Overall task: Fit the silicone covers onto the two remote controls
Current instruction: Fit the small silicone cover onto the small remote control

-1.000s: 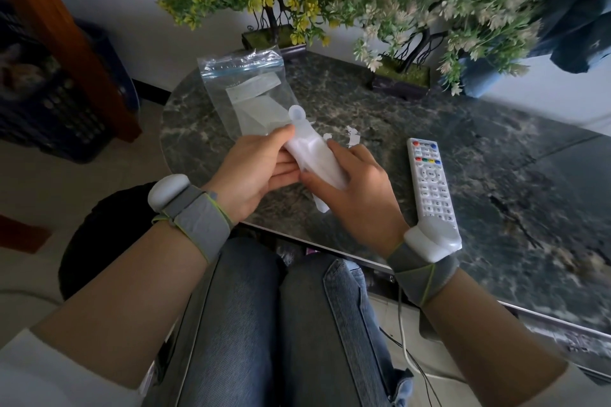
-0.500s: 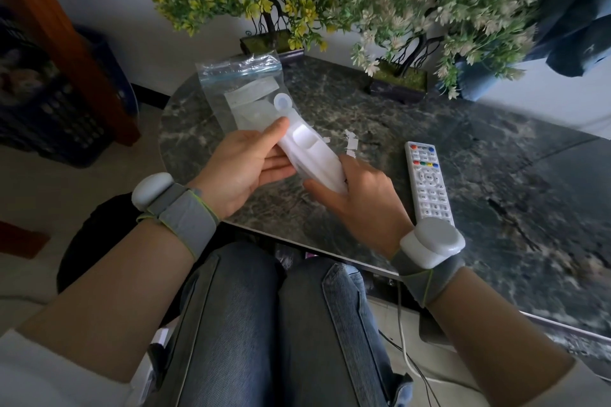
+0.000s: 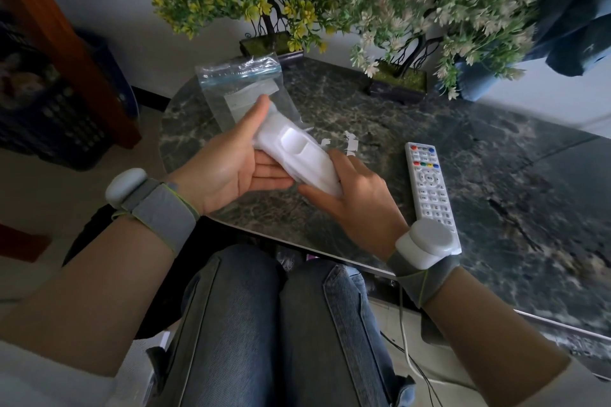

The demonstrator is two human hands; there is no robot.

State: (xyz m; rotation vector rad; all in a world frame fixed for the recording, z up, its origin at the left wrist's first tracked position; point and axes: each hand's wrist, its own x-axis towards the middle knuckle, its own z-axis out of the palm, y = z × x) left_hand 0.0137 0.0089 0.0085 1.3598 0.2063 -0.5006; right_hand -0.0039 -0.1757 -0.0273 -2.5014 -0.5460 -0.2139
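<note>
I hold a white remote [image 3: 299, 155] with both hands above the near edge of the dark marble table [image 3: 496, 175]; a translucent silicone cover wraps it. My left hand [image 3: 231, 168] cups its far end, thumb on top. My right hand [image 3: 357, 198] grips its near end from the right. A second white remote [image 3: 429, 185] with coloured buttons lies flat on the table to the right, its near end hidden behind my right wrist device. A clear zip bag [image 3: 244, 89] holding something pale lies on the table behind my left hand.
Two potted artificial trees [image 3: 274, 3] [image 3: 429, 16] stand at the table's far edge. Small white scraps [image 3: 352, 142] lie beside the held remote. A dark basket [image 3: 49, 116] and wooden furniture stand on the floor to the left. My knees are below the table edge.
The remote has turned in my hands, its back side with a raised panel now facing up. My left hand has opened under it with the thumb over the far end.
</note>
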